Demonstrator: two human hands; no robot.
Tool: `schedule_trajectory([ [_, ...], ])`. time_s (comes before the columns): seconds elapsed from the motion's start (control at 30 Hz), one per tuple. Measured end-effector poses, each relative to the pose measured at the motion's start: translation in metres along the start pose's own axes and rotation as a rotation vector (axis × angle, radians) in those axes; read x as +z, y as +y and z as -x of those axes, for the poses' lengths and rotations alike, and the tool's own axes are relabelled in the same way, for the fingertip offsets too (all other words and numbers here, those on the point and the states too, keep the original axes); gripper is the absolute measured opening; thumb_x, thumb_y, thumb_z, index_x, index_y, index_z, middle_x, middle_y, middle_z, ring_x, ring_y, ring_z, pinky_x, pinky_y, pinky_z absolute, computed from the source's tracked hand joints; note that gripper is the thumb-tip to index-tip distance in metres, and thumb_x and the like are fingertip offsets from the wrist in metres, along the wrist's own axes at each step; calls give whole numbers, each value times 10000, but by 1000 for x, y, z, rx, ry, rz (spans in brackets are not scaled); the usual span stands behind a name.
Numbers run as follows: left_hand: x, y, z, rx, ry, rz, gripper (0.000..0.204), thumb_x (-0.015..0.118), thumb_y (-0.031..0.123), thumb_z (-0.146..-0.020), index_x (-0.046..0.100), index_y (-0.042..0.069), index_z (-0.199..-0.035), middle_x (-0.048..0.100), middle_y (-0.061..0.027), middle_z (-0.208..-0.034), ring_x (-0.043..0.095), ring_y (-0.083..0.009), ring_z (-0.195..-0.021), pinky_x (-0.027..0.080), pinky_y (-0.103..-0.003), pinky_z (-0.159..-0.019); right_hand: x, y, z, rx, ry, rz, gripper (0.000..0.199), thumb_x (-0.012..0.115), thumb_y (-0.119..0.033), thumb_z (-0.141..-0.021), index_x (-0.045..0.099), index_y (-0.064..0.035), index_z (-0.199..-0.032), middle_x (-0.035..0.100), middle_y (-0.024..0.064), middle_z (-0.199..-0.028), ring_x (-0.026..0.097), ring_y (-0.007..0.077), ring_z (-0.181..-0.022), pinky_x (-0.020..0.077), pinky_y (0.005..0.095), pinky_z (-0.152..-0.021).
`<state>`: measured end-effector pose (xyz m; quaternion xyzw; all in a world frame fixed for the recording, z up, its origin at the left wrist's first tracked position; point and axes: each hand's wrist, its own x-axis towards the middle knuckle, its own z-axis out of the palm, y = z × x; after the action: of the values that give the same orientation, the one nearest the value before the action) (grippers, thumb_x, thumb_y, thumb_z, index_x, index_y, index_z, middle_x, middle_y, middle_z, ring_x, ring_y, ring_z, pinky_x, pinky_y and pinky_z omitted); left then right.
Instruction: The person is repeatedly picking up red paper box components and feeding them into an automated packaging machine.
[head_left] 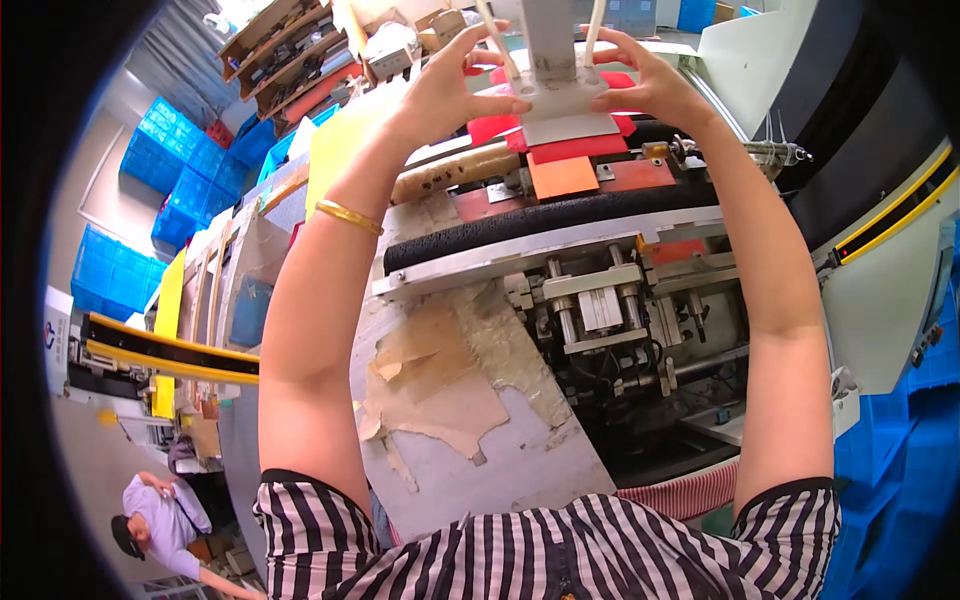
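Observation:
My left hand and my right hand reach forward to either side of a pale block below an upright metal post. Their fingers curve around the block's sides, thumbs at its near corners and the other fingers toward the back. Part of the far fingers is hidden by the post and two pale rods. Red sheet material shows beneath the block and between my fingers. Just in front lies a small orange piece on the machine.
A black roller and a metal rail cross in front of me, with cylinders below. Torn brown paper covers a panel. Yellow-black bars flank both sides. Blue crates are stacked left; another person is at lower left.

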<state>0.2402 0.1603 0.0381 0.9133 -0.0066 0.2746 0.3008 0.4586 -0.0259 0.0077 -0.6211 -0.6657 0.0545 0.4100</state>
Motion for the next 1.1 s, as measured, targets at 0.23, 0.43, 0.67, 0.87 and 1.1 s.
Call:
schedule_trajectory([
  [0.23,-13,64,165,19,195,-320,597,779,327,-764,562,82,-1264,632,-119,-1216,548,-340,-1146,393,-429,-1020,68,-70,113,113,352,-495,572,466,-443,-996,477,19,-1333,596,140,-1240,599,247,-1113,439,397,-973],
  [0.43,-27,91,461,-499,302,-718,317,758,219,-768,688,80,-1045,646,-94,-987,561,-283,-1006,450,-415,-872,198,-182,225,283,-267,-667,220,541,-106,-968,660,35,-1088,693,87,-926,634,152,-894,475,271,-830],
  [0.67,20,121,605,-870,158,-889,566,498,464,-933,453,165,-1412,362,-185,-1486,280,-371,-1398,237,-559,-1109,351,-308,160,50,-654,-590,256,582,-129,-950,633,3,-1163,686,75,-1063,610,151,-1012,447,295,-924],
  [0.87,-1,165,804,-1208,614,-503,364,580,291,-897,590,77,-1192,591,-202,-1234,578,-358,-1107,472,-446,-919,479,-349,121,-337,-621,-87,352,569,-148,-948,572,-28,-1279,622,166,-1224,572,296,-1149,400,388,-1021],
  [1.1,12,353,1162,-2603,1227,-772,374,596,446,-874,686,91,-945,689,-163,-923,659,-376,-908,527,-484,-781,528,-315,118,-193,-843,113,447,435,-316,-1014,495,24,-1299,540,252,-1264,497,383,-1179,362,418,-1021],
])
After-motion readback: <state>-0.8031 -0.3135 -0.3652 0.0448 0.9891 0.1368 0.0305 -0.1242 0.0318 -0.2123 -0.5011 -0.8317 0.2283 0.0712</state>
